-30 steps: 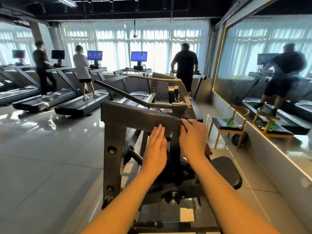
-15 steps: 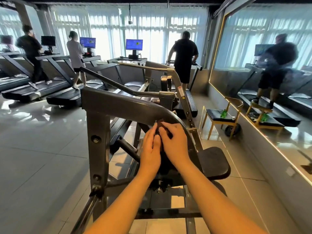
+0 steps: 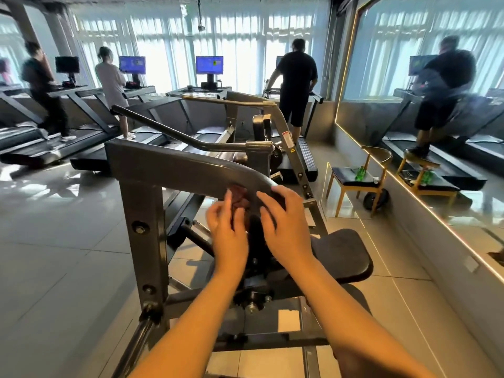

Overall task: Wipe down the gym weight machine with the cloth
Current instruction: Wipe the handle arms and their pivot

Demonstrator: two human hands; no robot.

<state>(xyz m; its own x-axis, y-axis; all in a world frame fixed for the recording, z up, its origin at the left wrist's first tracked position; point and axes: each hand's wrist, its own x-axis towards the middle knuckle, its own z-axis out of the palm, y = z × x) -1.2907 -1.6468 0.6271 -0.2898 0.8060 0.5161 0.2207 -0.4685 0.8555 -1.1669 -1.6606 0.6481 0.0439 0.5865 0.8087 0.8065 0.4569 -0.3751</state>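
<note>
Hands now sit apart at centre frame: left hand (image 3: 229, 236) pinches cloth (image 3: 239, 198) against bar (image 3: 188, 170), right hand (image 3: 287, 230) has fingers spread; likely regripping mid-wipe, next press cloth along bar

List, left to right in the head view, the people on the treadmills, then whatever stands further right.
Person in dark clothes, person in light top, person in black shirt, chair with green bottle, mirror.

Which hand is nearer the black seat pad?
Right. The right hand is just left of the black seat pad; the left hand lies farther left, beyond the right hand.
</note>
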